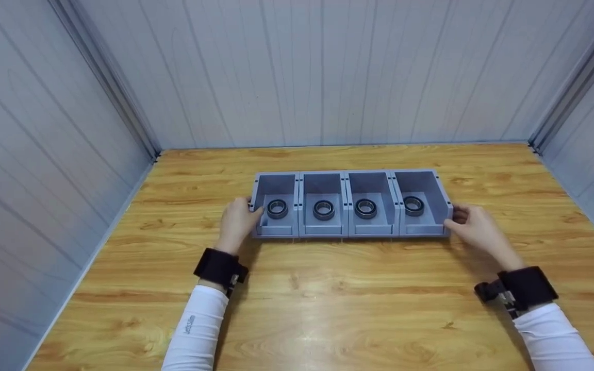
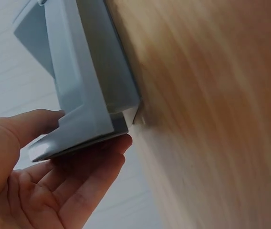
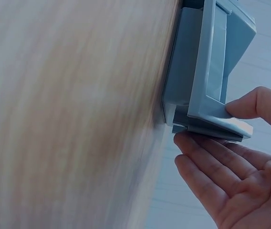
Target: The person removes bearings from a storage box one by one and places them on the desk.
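Note:
A row of joined grey plastic storage bins (image 1: 323, 231) spans the space between both hands. One dark ring-shaped bearing lies in each bin, from the leftmost bearing (image 1: 270, 208) to the rightmost bearing (image 1: 413, 214). The left hand (image 1: 237, 219) grips the row's left end, its thumb over the side wall's edge and its fingers against the outer face. At the opposite end, the right hand (image 1: 477, 226) pinches the outer wall in the same way. Both wrist views show the bin's end wall (image 2: 73, 71) between thumb and fingers. Whether the base touches the table cannot be told.
The wood-grain table (image 1: 302, 299) extends in front of the bins and to both sides. A pale panel wall (image 1: 328, 72) stands behind it, with side panels at left (image 1: 29, 154) and right (image 1: 591, 134). Black straps with small devices circle both wrists.

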A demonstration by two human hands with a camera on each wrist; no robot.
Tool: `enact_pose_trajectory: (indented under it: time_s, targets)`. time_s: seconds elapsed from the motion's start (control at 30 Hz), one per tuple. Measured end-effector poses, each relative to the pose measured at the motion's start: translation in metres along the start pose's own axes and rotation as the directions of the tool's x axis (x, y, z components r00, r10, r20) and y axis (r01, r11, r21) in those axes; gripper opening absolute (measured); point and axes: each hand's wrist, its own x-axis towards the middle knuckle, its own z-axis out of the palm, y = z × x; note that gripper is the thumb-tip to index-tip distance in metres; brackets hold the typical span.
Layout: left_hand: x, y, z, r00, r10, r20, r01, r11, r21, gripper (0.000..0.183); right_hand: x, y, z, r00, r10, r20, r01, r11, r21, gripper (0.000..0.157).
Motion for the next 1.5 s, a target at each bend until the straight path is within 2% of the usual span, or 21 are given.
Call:
enact_pose_trajectory:
  time_s: [0.33,0.53,0.87,1.07,1.27,1.5]
  targets:
    - [0.005,-0.002,0.003,1.000,-0.024,0.009,0.024,1.000,-0.008,0.027,0.000,0.000,-0.001,0.999,0.014,0.029,-0.015,1.000,0.019,0.056]
    - [0.006,-0.003,0.005,1.000,-0.018,0.019,0.019,1.000,-0.013,0.028,-0.002,-0.001,-0.005,0.999,0.016,0.040,-0.016,1.000,-0.013,0.059]
    - [0.007,-0.003,0.006,1.000,-0.013,0.015,0.013,1.000,-0.015,0.023,-0.001,-0.004,-0.008,0.998,-0.022,0.058,0.025,0.999,-0.040,0.056]
    - [0.007,-0.004,0.006,1.000,-0.002,0.011,0.002,1.000,-0.019,0.019,-0.002,-0.008,-0.012,0.998,-0.007,0.070,0.011,0.998,-0.069,0.057]
    - [0.007,-0.003,0.007,1.000,-0.003,0.013,0.003,1.000,-0.027,0.018,-0.004,-0.018,-0.017,1.000,-0.018,0.018,0.020,0.995,-0.102,0.056]
    - [0.008,-0.003,0.005,1.000,0.003,0.027,-0.003,1.000,-0.008,0.016,-0.002,-0.037,-0.026,0.991,-0.122,-0.049,0.107,0.965,-0.239,0.051]
